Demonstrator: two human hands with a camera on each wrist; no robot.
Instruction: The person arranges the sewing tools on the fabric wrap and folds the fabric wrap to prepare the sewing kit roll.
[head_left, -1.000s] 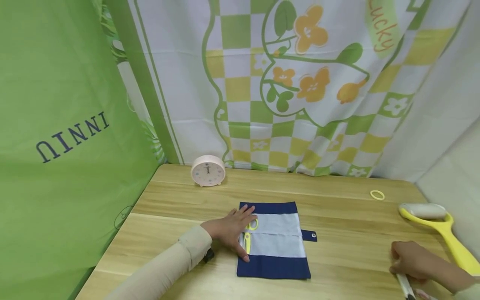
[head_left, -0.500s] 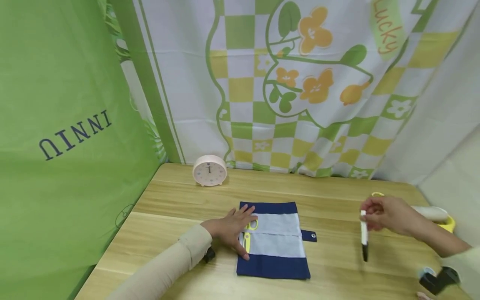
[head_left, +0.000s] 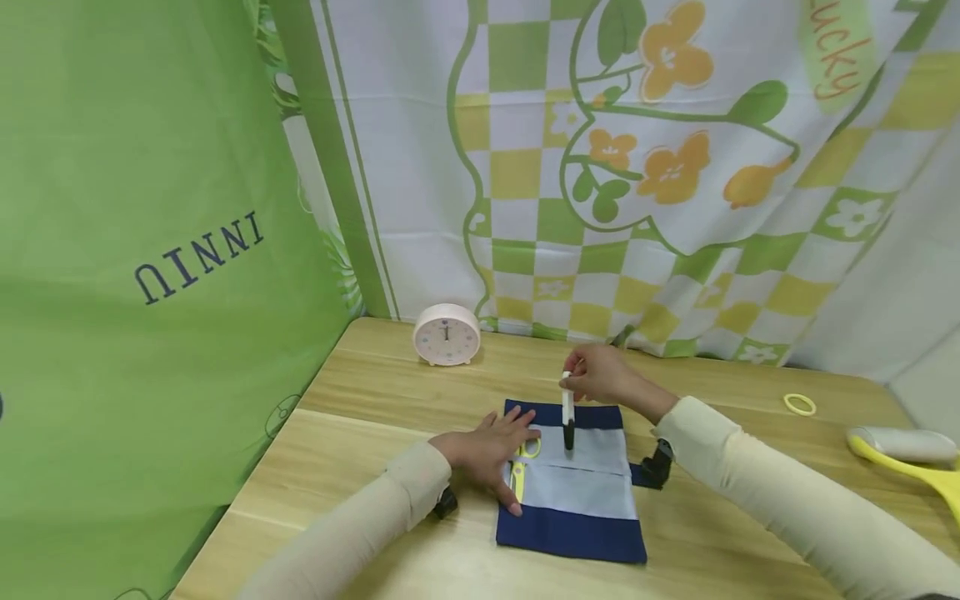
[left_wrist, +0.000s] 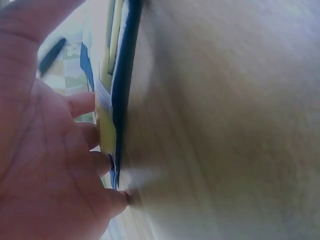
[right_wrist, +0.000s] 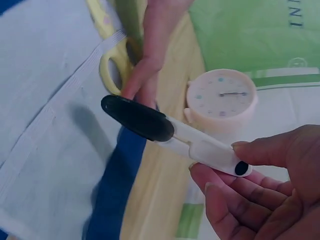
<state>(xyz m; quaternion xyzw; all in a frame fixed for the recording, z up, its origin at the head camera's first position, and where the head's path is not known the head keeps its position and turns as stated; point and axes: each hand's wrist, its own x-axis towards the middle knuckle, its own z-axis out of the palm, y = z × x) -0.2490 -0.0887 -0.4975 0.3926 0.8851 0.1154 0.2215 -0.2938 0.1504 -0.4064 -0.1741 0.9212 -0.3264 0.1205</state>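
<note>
A navy cloth pouch (head_left: pixel 564 532) with a pale lining lies unfolded on the table. Yellow scissors (head_left: pixel 518 481) are tucked under a narrow band along its left side. My left hand (head_left: pixel 491 454) rests across that side with its fingers spread, over part of the scissors; in the left wrist view the palm (left_wrist: pixel 50 145) is beside the pouch's edge (left_wrist: pixel 121 95). Above the pouch's upper half, my right hand (head_left: pixel 602 375) pinches the white end of a slim white tool (right_wrist: pixel 212 154) with a long black cap, pointing down. Whether its tip touches the cloth I cannot tell.
A pale pink clock (head_left: pixel 447 335) stands at the back left. To the right lie a yellow ring (head_left: pixel 799 405) and a lint roller (head_left: pixel 903 444) with a yellow handle. A patterned curtain (head_left: pixel 517 208) hangs behind the wooden table (head_left: pixel 405 396).
My right hand has lifted the white tool from the table's right side and carried it left, over the pouch. The left hand has stayed on the pouch. The head view has turned slightly left.
</note>
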